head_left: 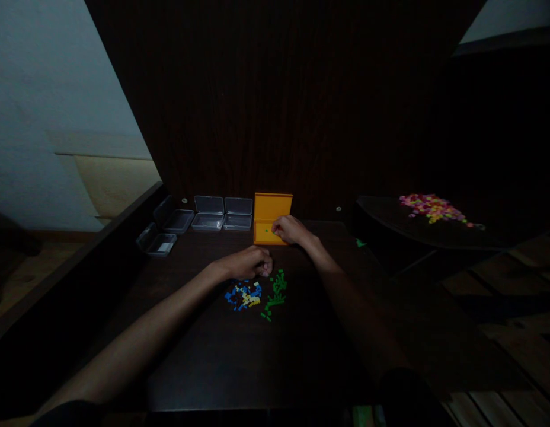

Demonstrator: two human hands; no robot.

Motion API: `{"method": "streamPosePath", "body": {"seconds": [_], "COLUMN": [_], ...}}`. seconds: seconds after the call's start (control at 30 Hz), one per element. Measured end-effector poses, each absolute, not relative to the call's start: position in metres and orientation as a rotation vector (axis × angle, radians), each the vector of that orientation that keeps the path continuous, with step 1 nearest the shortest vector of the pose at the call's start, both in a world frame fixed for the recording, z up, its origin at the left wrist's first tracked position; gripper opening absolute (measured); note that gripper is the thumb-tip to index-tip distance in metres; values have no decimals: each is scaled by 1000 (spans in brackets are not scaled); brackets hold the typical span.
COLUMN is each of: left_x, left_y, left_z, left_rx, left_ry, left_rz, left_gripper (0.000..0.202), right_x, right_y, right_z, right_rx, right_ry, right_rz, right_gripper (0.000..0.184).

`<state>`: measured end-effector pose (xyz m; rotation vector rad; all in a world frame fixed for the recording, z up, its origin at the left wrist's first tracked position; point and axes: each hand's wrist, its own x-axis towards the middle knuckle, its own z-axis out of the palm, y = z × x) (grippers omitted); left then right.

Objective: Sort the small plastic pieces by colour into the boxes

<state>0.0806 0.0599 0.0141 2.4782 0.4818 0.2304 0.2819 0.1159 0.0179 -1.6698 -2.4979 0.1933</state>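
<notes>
Because its lid is tipped back, a clear plastic case (157, 242) near the left edge of the desk (221, 356) presents an open tray, and a second case (179, 220) sits behind it toward the back left corner. A third case (207, 222) and a fourth case (237, 222) stand side by side along the back edge, lids upright behind their trays, probably so that nothing blocks access from the front. Nearer the front edge than these, a loose pile of blue, white and yellow bricks (243, 295) lies spread out, which likely makes single pieces easier to pick out. The left hand (252, 263) is just behind it; its fingers are curled in, and I cannot tell whether they hold anything. Farther back, the yellow box (272, 204) stands open by the back edge, one green piece (266, 230) in its tray. Green bricks (277, 293) lie in their own pile right of the mixed one, a gap apparently keeping the colours apart. The right hand (289, 228) is over the right part of the yellow tray, fingers drawn narrow, seemingly to suit small pieces; whether they grip one is hidden. Beyond the desk's right edge, pink, orange and yellow pieces (435, 209) lie heaped on a dark side ledge (390, 214).
</notes>
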Motion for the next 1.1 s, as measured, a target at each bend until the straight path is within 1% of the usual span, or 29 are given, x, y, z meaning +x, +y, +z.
{"method": "streamPosePath", "body": {"seconds": [0.23, 0.4, 0.7, 0.87, 1.1], "left_x": [79, 81, 85, 87, 91], "left_y": [61, 59, 55, 49, 44], "left_z": [16, 18, 9, 11, 13], "left_rx": [2441, 2474, 2532, 2557, 2686], "left_ry": [472, 489, 378, 376, 431], "left_rz": [167, 160, 222, 255, 207], "left_gripper": [15, 22, 12, 15, 16], "right_x": [285, 285, 284, 283, 285], "right_y": [116, 115, 114, 113, 113], "right_z": [27, 30, 33, 36, 39], "right_rx": [-1645, -1635, -1637, -1629, -1612], "right_ry": [-2496, -2501, -2507, -2514, -2533], "right_rz": [195, 187, 193, 192, 217], "right_gripper": [28, 25, 22, 21, 22]}}
